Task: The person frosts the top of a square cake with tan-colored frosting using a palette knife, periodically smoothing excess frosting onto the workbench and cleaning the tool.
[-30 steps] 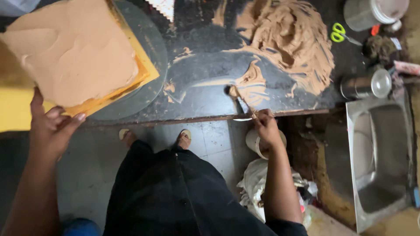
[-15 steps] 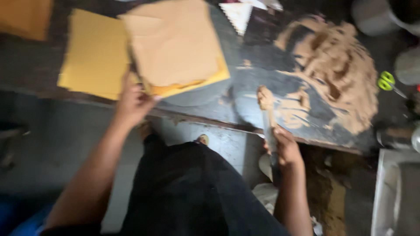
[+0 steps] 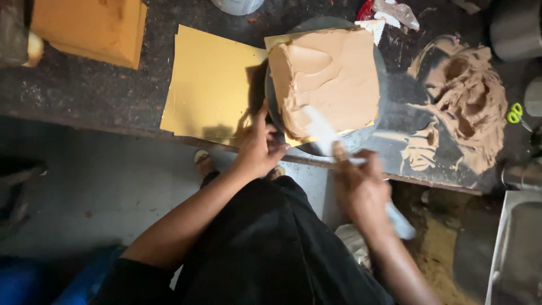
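Observation:
A square cake [image 3: 330,79] coated in light brown cream sits on a yellow board atop a round grey turntable [image 3: 384,85] on the dark counter. My left hand [image 3: 261,148] rests on the turntable's near left rim, fingers touching the cake's lower left corner. My right hand [image 3: 358,183] grips a pale flat spatula [image 3: 320,129] whose blade lies against the cake's near side. A large mound of the same brown cream [image 3: 468,107] is spread on the counter to the right of the turntable.
Flat yellow cake boards [image 3: 212,85] lie left of the turntable, a thicker yellow stack [image 3: 90,28] at far left. Green-handled scissors [image 3: 515,113] and metal containers [image 3: 516,28] stand at right. A steel sink [image 3: 516,248] is at lower right. The counter edge [image 3: 113,127] runs in front of me.
The view has shifted so the cake is now central. My right hand has brought the spatula from the cream mound to the cake's near side. My left hand stays at the turntable's rim.

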